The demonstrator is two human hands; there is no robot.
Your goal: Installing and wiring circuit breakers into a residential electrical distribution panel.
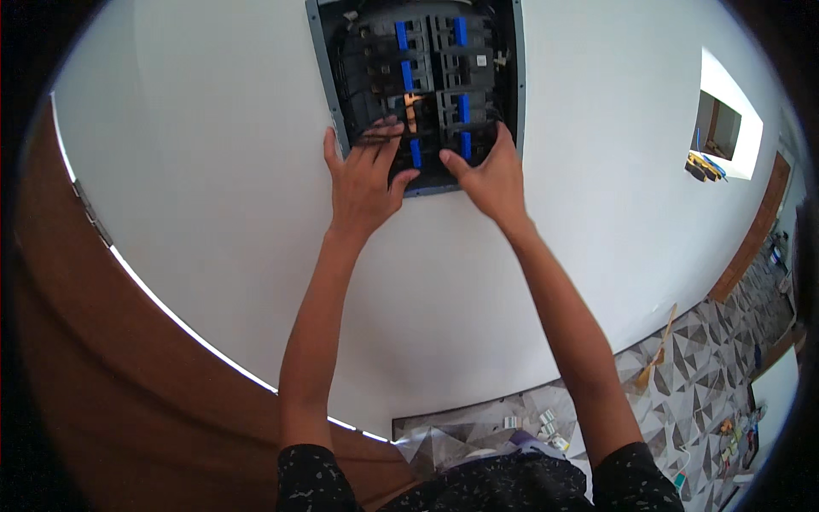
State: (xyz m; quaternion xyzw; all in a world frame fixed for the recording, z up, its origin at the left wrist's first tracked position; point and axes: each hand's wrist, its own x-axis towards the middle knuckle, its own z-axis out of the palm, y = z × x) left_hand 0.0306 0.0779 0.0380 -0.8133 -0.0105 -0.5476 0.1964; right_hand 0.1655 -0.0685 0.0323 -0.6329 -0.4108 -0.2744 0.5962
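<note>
A dark grey breaker panel (325,72) is set into the white wall at the top of the view. Inside it stand two columns of black circuit breakers with blue switches (461,32). My left hand (363,183) is open over the lower left, its fingertips among black wires (368,136) and its thumb beside the lowest left blue switch (415,154). My right hand (495,175) spans the lowest right circuit breaker (465,143), thumb on its left and fingers at its right side. Those right fingertips are partly hidden by the panel's edge. A copper-coloured bar (411,111) shows between the columns.
White wall (213,171) surrounds the panel. A brown door (128,367) stands at the left. To the right, a square wall opening (718,128) has tools (705,167) on its ledge. Small boxes (548,418) and a broom (653,363) are by the patterned tile floor (682,375).
</note>
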